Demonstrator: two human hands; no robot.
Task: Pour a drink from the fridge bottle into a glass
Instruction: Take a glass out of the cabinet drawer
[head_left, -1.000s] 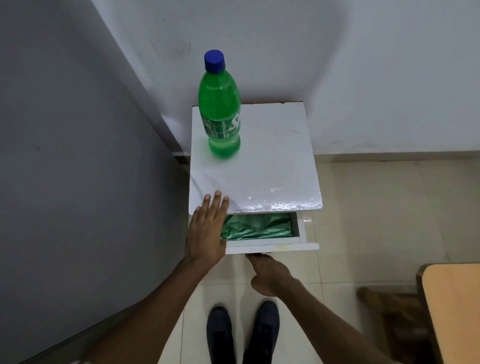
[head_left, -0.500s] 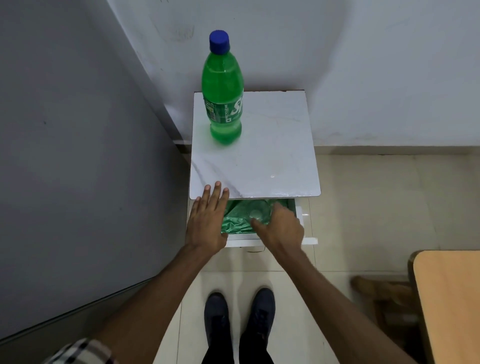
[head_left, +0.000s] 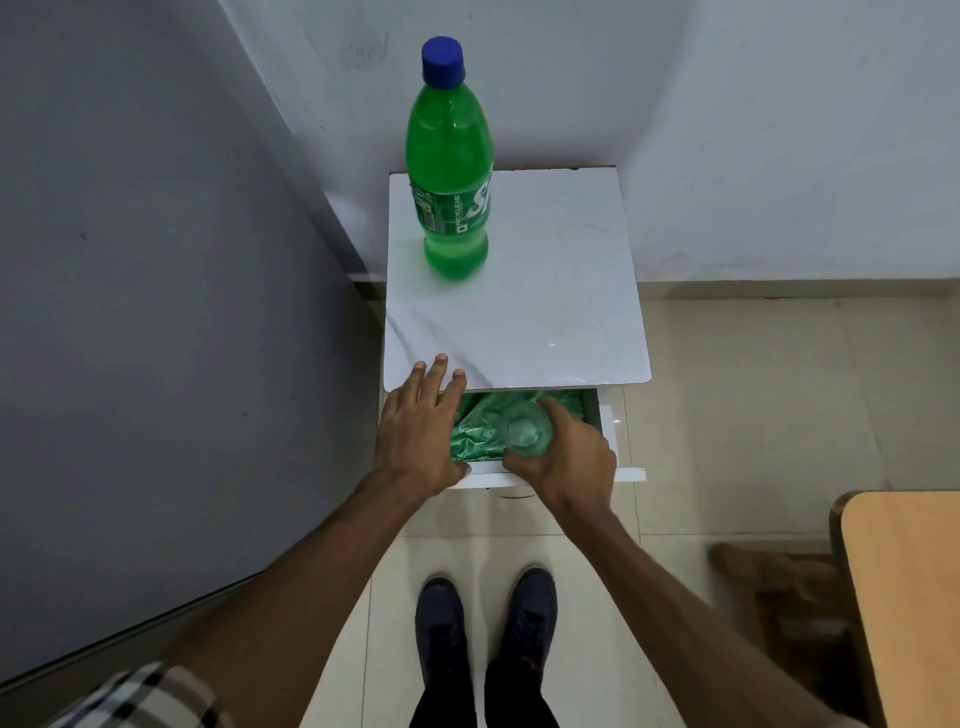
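White cabinet (head_left: 519, 312): right hand (head_left: 563, 460) grips glass (head_left: 525, 430) (drawer open).

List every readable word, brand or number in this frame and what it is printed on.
"RECYCLE ME": on the green bottle's label, running vertically.
"Sp": large white letters on the same label; the rest curves out of sight.
Small print at the label's left edge: too blurred to read.
No other text visible.

1x green plastic bottle w/ blue cap (head_left: 450, 171) | 1x clear glass (head_left: 524, 431) | 1x white marble-top desk (head_left: 545, 291) | 1x open white drawer (head_left: 608, 431) | 2x hand: left hand (head_left: 418, 434), right hand (head_left: 569, 460) | 2x dark shoes (head_left: 485, 623)
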